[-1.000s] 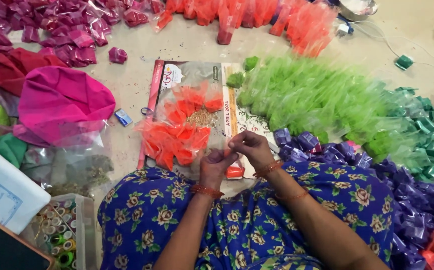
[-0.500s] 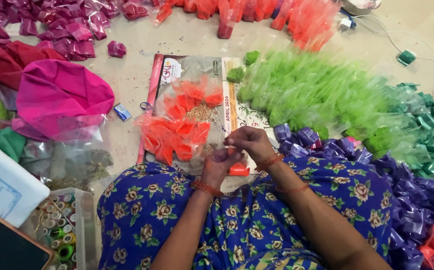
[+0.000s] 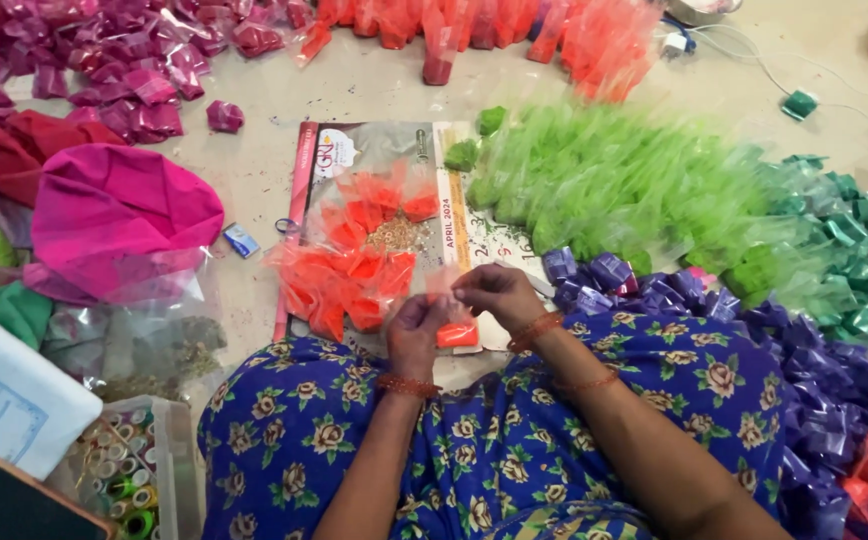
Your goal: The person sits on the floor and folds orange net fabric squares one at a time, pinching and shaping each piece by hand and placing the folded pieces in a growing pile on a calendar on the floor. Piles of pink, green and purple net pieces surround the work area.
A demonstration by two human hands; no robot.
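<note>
Pinching one small orange packet (image 3: pixel 457 332) together, left hand (image 3: pixel 416 330) and right hand (image 3: pixel 494 292) both grip it above the calendar's (image 3: pixel 474 240) near edge

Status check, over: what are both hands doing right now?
Left hand and right hand pinch one small orange plastic pouch. Heap of orange pouches just ahead. Nothing in the way.

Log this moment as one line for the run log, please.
left hand + right hand: pinching small orange packet | over lap | orange packet pile on calendar sheet ahead
</note>
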